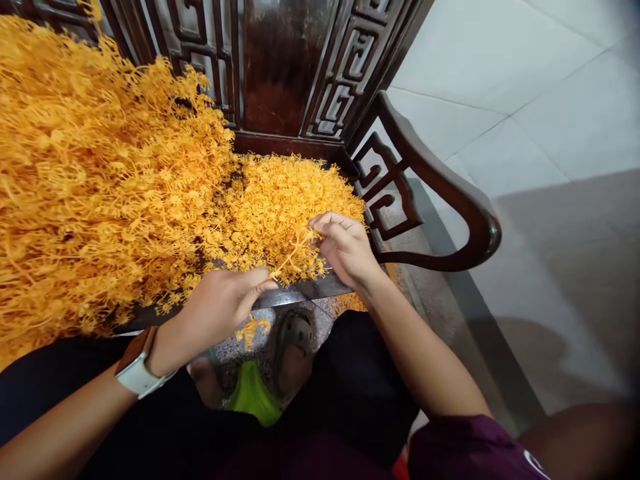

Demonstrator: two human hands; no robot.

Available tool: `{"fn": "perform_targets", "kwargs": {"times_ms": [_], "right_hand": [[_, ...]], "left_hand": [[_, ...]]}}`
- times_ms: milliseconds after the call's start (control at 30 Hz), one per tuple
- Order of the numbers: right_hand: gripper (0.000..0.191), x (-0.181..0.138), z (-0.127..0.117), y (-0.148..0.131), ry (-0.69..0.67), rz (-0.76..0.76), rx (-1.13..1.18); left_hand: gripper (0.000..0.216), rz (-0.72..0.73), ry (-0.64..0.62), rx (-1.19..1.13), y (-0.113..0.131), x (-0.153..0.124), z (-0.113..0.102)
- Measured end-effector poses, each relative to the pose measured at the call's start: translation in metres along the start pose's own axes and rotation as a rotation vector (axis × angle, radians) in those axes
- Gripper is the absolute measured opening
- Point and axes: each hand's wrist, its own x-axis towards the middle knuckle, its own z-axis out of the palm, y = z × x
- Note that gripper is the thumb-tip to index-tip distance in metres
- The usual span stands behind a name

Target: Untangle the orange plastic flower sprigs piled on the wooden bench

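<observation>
A big heap of orange plastic sprigs covers the seat of a dark carved wooden chair. My left hand, with a white watch on its wrist, pinches the lower end of one orange sprig. My right hand is closed on the upper end of the same sprig, just above the smaller mound at the seat's right side. The sprig stretches between both hands over the seat's front edge.
The chair's curved armrest juts out right of my right hand. Pale floor tiles lie beyond it. Below the seat are my dark-clad knees, a sandal, something green and a few fallen orange bits.
</observation>
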Motion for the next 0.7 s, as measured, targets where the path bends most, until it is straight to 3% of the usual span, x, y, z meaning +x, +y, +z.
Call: {"fn": "perform_targets", "kwargs": {"times_ms": [167, 300, 333, 400, 500, 600, 667, 700], "right_hand": [[0.016, 0.021, -0.015, 0.003, -0.011, -0.11, -0.051], [0.02, 0.052, -0.062, -0.012, 0.274, -0.298, 0.021], [0.021, 0.054, -0.071, -0.017, 0.272, -0.3, -0.006], [0.021, 0.05, -0.077, -0.028, 0.035, -0.199, -0.196], [0.026, 0.024, -0.055, -0.039, -0.725, 0.128, -0.522], [0.031, -0.001, -0.024, -0.046, -1.418, 0.44, -0.535], [0.03, -0.005, -0.014, -0.049, -1.675, 0.48, -0.42], [0.03, -0.003, -0.013, -0.05, -1.646, 0.393, -0.321]], "left_hand": [[0.028, 0.031, 0.095, 0.049, 0.003, -0.004, -0.001], [0.022, 0.143, 0.185, 0.031, 0.003, -0.014, -0.007], [0.02, 0.133, 0.217, 0.026, 0.0, -0.015, -0.009], [0.018, 0.068, 0.28, 0.025, -0.011, -0.013, -0.012], [0.029, -0.051, 0.345, 0.044, -0.028, -0.004, -0.017], [0.037, -0.127, 0.317, 0.039, -0.034, 0.002, -0.018], [0.037, -0.152, 0.271, 0.026, -0.032, 0.002, -0.016], [0.037, -0.161, 0.25, 0.021, -0.031, 0.002, -0.015]]}}
